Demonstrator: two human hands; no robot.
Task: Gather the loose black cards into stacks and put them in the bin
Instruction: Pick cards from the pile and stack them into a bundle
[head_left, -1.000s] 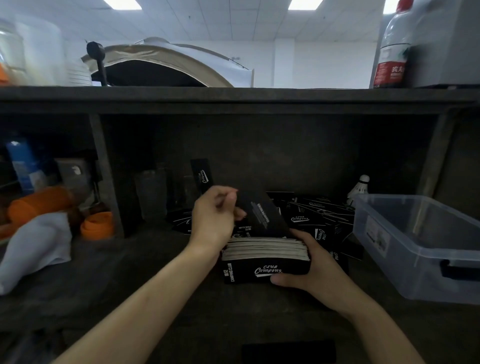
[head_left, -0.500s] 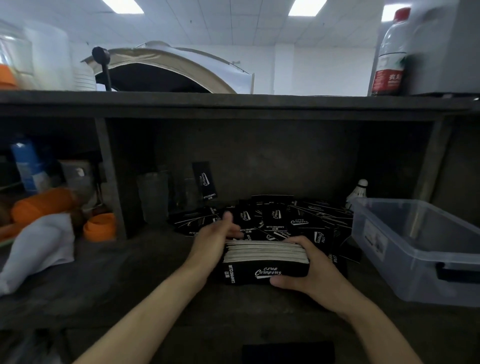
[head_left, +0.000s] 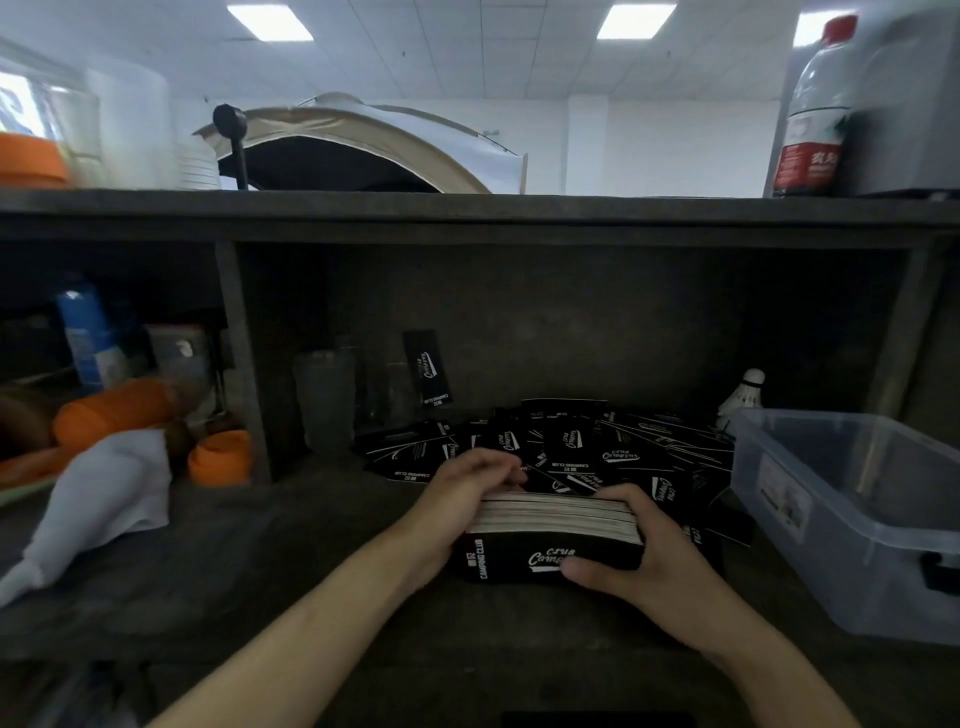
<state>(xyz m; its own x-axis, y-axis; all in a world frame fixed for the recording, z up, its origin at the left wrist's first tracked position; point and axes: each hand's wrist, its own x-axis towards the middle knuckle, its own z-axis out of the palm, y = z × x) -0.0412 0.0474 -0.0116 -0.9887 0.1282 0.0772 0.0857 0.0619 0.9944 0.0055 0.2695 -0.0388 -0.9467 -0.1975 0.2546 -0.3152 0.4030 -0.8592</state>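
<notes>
Squaring is in hand — the stack (head_left: 556, 525) is held, both ends gripped by curled left hand (head_left: 462, 499) and right hand (head_left: 644, 566). Transfer into the bin (head_left: 857, 525) is judged next.

Seen from the head through one wide-angle lens, facing forward and a little down into a dark shelf (head_left: 467, 213) bay. Close in on left hand (head_left: 460, 501) and right hand (head_left: 662, 564) gripping the card stack (head_left: 556, 519), reaching in from 6 o'clock. Framed by bin (head_left: 857, 551) at 3 o'clock, ceiling lights (head_left: 636, 22) at 12.
</notes>
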